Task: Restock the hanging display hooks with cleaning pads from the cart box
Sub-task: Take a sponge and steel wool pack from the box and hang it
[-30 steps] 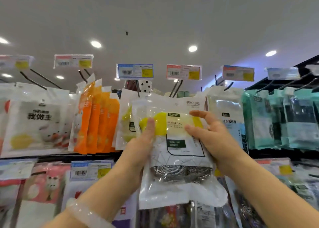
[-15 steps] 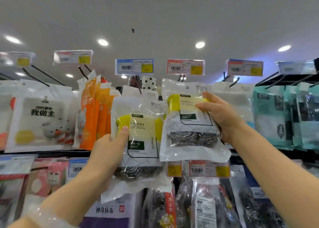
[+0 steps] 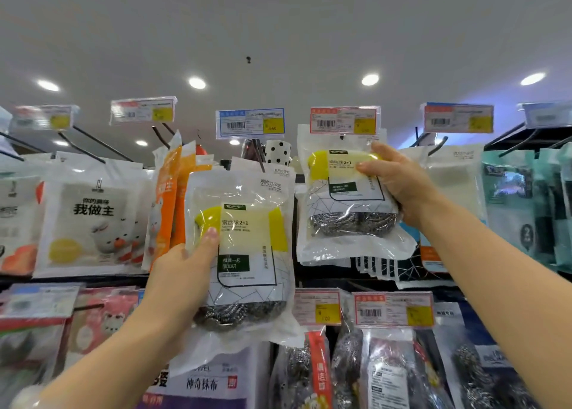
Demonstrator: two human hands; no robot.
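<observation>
Right hand (image 3: 399, 186) gripped one cleaning-pad pack (image 3: 346, 198), header raised against the red price tag (image 3: 343, 120), likely hunting its hook. Left hand (image 3: 182, 272) clasped a second pack (image 3: 244, 254) lower, waiting.

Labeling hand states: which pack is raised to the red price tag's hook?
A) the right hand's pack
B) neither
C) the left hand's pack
A: the right hand holds its scourer pack with the top just under the red price tag; the left hand holds its pack lower.
</observation>
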